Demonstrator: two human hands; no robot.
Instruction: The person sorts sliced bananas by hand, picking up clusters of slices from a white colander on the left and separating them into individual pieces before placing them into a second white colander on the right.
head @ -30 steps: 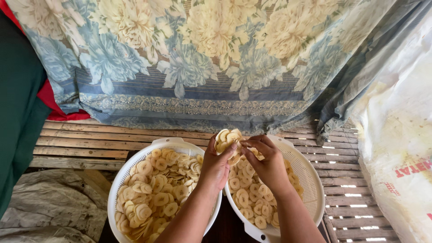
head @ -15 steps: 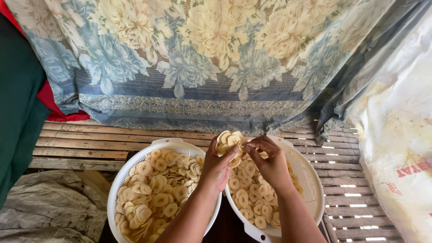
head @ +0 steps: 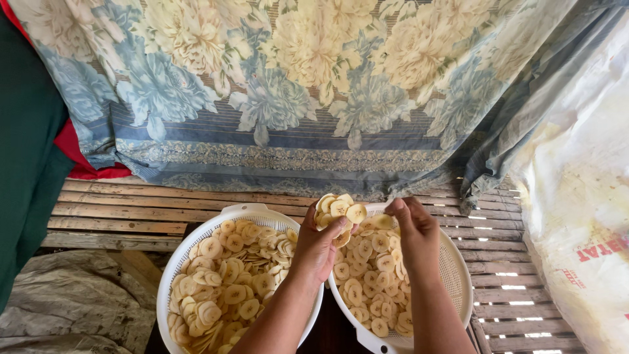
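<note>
Over the right basket (head: 452, 275), left hand (head: 321, 246) clamped on banana slices (head: 337, 208), right hand (head: 413, 229) pinched shut beside them.

Single view, head-worn camera, looking steeply down and slightly forward from above the person's own forearms. Both arms are entering from the bottom edge; the left hand (head: 322, 244) and right hand (head: 414, 231) are sitting low of centre, close to the lens. Two white baskets (head: 171, 275) are lying right under the camera, cut off by the bottom edge. Farther out, the view is taking in a slatted bench (head: 131, 216) and a flowered cloth (head: 295, 92) filling the upper half. No second view to compare.
</note>
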